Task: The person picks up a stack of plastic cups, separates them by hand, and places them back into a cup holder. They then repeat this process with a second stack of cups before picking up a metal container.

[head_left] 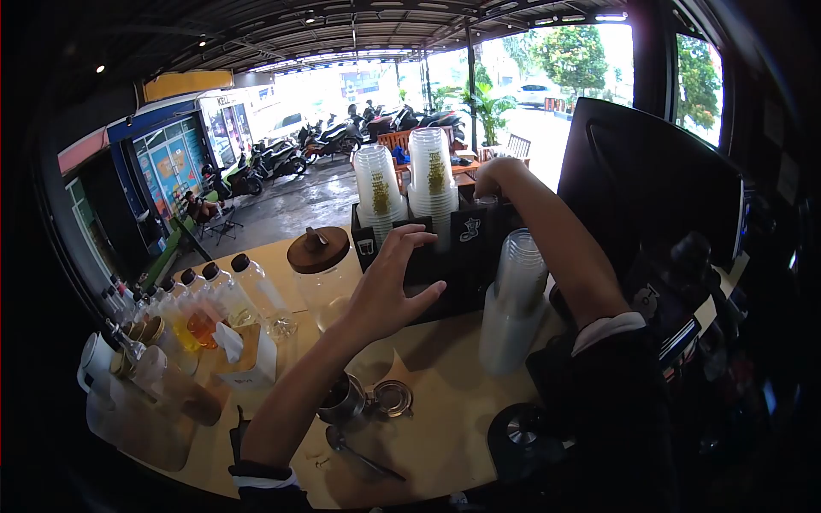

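Observation:
My left hand [389,286] hovers with fingers spread in front of a black cup organizer [462,239], holding nothing. My right hand [496,178] reaches over the organizer's far right end, fingers curled down onto something behind the cup stacks; what it grips is hidden. Two tall stacks of clear plastic cups [432,184] stand upside down in the organizer. A separate stack of clear cups [511,299] stands on the counter [445,427] beside my right forearm.
A glass jar with a brown lid [321,265] stands left of the organizer. Several syrup bottles [205,299] line the left. A small metal jug [346,398], a lid and a spoon [359,453] lie near the front. A dark screen [650,188] stands at right.

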Motion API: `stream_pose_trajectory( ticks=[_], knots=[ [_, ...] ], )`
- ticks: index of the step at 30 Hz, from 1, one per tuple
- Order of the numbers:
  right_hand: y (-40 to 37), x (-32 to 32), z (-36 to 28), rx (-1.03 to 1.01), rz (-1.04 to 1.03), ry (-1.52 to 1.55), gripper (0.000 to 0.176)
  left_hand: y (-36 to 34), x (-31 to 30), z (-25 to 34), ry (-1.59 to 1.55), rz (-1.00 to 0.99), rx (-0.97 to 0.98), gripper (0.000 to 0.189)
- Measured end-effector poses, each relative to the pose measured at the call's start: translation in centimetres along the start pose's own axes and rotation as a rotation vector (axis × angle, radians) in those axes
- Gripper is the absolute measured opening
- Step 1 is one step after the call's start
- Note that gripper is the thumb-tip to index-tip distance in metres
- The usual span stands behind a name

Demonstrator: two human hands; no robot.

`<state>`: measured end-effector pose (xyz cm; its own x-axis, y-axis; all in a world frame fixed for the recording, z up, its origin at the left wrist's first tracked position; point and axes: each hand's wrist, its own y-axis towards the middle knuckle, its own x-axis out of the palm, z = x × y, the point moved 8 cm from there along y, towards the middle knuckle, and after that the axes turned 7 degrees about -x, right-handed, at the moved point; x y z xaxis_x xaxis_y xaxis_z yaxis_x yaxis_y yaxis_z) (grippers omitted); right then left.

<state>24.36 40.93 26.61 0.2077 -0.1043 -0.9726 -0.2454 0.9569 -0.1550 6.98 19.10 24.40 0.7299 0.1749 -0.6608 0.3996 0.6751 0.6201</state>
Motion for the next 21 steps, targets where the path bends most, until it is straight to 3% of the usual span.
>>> stream_pose_trajectory(
  ticks=[3,5,7,9,12,15,21],
  knots=[
    [2.4,-0.4,2.1,0.104,-0.001,0.024,0.044,-0.2,1.3,0.3,-0.011,-0.034,0.013,0.057],
    [0.3,-3.1,0.6,0.147,0.211,-0.007,0.042,-0.4,3.3,0.4,-0.053,-0.082,-0.065,0.067],
    [-4.7,-5.5,-1.1,0.200,0.562,0.131,0.038,-1.1,6.5,0.2,-0.098,-0.129,-0.149,0.076],
    [-7.4,-6.9,-3.1,0.146,0.656,0.170,0.029,-1.7,10.1,-1.1,-0.147,-0.105,-0.271,0.100],
    [-12.5,-8.7,-6.1,0.054,0.835,0.154,0.027,-2.4,15.3,-2.7,-0.150,-0.055,-0.281,0.113],
    [-17.7,-8.8,-8.2,-0.032,0.886,0.231,0.030,-2.8,17.3,-2.2,-0.419,-0.058,-0.372,0.112],
    [-25.4,-5.6,-10.6,-0.340,1.169,0.384,0.036,-3.6,16.3,-2.7,-0.381,-0.063,-0.435,0.094]
  ],
)
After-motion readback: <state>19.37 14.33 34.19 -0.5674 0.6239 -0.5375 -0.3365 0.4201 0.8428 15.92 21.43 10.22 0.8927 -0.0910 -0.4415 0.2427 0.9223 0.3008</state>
